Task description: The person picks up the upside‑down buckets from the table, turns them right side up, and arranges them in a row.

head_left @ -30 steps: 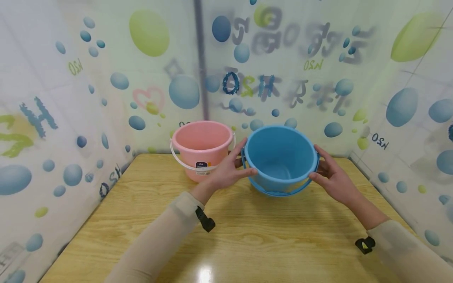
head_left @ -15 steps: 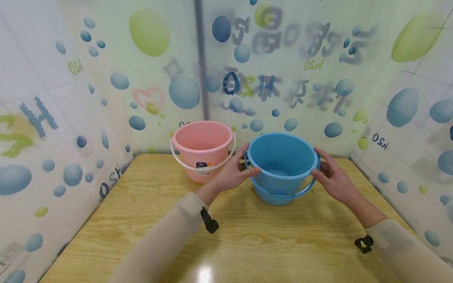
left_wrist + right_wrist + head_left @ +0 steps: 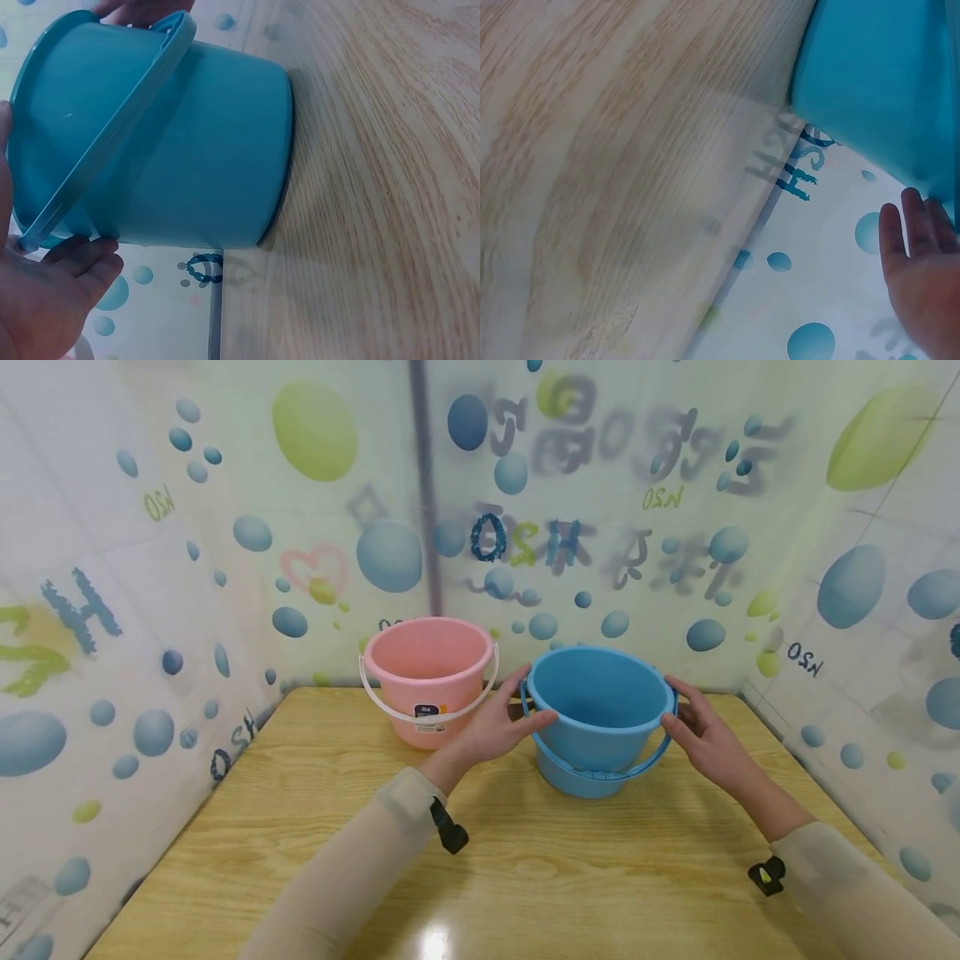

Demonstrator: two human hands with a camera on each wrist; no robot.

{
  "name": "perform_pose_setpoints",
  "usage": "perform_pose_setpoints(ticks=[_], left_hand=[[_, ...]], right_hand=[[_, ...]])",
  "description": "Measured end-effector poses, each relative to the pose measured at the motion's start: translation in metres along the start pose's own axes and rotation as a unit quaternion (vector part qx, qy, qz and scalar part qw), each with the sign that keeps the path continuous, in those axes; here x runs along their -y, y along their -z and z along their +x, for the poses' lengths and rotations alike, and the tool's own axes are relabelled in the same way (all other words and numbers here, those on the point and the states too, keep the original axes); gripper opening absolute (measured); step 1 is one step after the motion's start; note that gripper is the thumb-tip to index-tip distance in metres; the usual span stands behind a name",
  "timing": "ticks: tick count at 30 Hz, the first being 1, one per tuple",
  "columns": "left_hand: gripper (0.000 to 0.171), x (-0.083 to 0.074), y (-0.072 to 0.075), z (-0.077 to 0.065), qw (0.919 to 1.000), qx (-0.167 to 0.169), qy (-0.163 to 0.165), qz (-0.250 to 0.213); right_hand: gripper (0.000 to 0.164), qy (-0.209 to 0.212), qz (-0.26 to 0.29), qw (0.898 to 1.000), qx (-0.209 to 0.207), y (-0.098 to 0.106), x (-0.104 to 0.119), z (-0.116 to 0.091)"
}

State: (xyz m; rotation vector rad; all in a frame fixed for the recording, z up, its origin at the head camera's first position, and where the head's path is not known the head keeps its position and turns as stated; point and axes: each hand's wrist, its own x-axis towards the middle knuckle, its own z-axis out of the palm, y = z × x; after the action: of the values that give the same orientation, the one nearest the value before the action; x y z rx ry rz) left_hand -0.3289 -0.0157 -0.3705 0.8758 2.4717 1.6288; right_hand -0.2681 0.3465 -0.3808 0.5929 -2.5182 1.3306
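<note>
A blue bucket (image 3: 592, 747) stands upright on the wooden table, its mouth facing up and its blue handle (image 3: 600, 775) hanging down the front. My left hand (image 3: 495, 727) holds the left side of its rim, thumb in front and the other fingers partly hidden behind. On the opposite side my right hand (image 3: 705, 735) holds the rim the same way. From the left wrist, the bucket's base (image 3: 281, 157) appears to meet the tabletop. Just left of my left hand is a pink bucket (image 3: 427, 652) with a white handle (image 3: 390, 710) and a dark label.
The wood-grain table (image 3: 600, 877) runs from the front up to a back wall (image 3: 630, 568) printed with bubbles and lettering. Similar patterned walls stand close on the left (image 3: 120, 652) and right (image 3: 870, 693). The pink bucket is close beside the blue one.
The blue bucket has come down and tipped back toward upright, its base shifting slightly nearer me. Both hands keep their hold; the left moved slightly right. The pink bucket stays put.
</note>
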Motion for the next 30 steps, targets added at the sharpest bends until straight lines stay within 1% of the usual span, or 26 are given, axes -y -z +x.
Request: perform_pose_setpoints(ticks=[3,6,10,13,15,22,30], left_hand=[[0.096,-0.001,0.000,0.000,0.9999,-0.006,0.010,0.008],[0.098,-0.001,0.000,0.000,0.9997,-0.012,0.021,0.009],[0.098,0.001,-0.001,0.003,0.9998,-0.010,0.019,0.001],[0.098,0.002,-0.001,0.006,0.9998,-0.004,0.013,-0.012],[0.098,0.002,-0.002,0.008,0.9997,-0.002,0.014,-0.021],[0.098,0.004,-0.001,0.016,0.9988,-0.003,0.035,-0.033],[0.096,0.008,0.003,0.026,0.9981,0.001,0.040,-0.047]], right_hand=[[0.065,-0.003,0.018,1.000,0.006,0.000,0.000,0.002],[0.067,-0.018,0.044,0.999,0.018,0.001,0.001,0.004],[0.070,-0.041,0.066,0.997,0.030,0.003,0.001,0.008],[0.072,-0.047,0.066,0.996,0.030,0.003,-0.001,0.009],[0.073,-0.049,0.064,0.996,0.028,0.003,-0.002,0.010],[0.076,-0.061,0.063,0.996,0.025,0.004,-0.006,0.015],[0.073,-0.069,0.066,0.995,0.020,0.003,-0.008,0.022]])
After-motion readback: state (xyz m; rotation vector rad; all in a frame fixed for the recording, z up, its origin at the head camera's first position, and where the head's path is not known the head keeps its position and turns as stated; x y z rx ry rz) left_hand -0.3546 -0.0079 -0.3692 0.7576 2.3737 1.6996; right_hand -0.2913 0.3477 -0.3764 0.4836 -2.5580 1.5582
